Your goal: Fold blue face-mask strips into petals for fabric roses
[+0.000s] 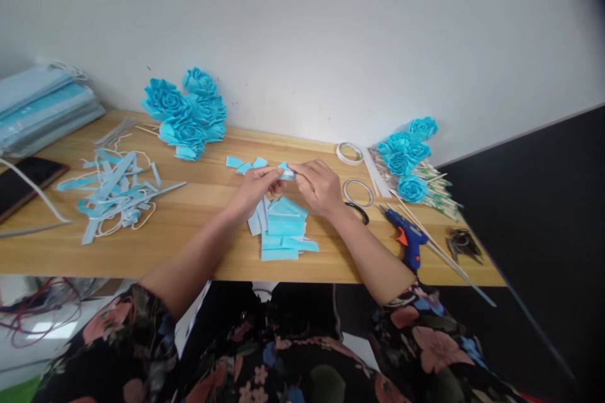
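Note:
My left hand (255, 187) and my right hand (318, 186) meet over the middle of the wooden table (198, 252). Both pinch one small blue folded piece (286, 170) between their fingertips, a little above the tabletop. Right under the hands lies a stack of cut blue rectangles (283, 232). Just behind the left hand, a few small blue folded pieces (246, 164) rest on the wood.
Finished blue paper roses (184, 112) lie at the back left, and more on sticks (406, 154) at the back right. Blue strips and elastic scraps (113, 192) spread out at left beside stacked masks (38, 107) and a phone (21, 182). Tape rolls (350, 152), scissors (358, 211) and a blue glue gun (407, 239) sit at right.

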Tool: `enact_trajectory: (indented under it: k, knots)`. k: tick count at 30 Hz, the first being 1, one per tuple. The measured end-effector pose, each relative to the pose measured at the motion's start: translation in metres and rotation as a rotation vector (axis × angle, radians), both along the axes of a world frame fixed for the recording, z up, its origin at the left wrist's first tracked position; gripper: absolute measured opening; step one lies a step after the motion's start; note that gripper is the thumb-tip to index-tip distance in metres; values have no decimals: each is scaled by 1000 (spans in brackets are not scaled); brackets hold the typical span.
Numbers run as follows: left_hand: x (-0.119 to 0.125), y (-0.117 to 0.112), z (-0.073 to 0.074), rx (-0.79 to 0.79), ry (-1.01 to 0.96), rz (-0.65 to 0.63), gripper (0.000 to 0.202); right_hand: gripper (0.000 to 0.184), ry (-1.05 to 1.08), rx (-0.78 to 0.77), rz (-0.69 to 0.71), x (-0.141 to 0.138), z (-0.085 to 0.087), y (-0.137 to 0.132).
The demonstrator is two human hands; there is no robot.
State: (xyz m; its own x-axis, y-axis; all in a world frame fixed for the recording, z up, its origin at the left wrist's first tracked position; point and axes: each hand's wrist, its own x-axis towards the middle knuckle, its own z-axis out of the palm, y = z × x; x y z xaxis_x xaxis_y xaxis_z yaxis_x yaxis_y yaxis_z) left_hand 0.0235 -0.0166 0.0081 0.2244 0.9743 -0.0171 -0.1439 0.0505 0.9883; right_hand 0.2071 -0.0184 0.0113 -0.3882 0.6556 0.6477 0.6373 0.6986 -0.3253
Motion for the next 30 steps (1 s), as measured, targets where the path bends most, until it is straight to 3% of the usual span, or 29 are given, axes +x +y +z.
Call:
enact_trajectory:
  k: [5,10,15,23,30]
  knots:
    - [-1,0,1,20,26,-3,38,41,444,-421,43,1,-1,0]
    - [-2,1,-1,73,52,-20,35,44,576,-634,138,-2,-4,3]
    - [0,1,-1,118,96,-14,35,49,599,-667,139,-6,-9,4]
    - [1,-2,3,167,216,10,32,49,548,-583,102,-7,-10,4]
    - [1,-3,7,161,239,0,24,36,619,-618,84,-6,-3,1]
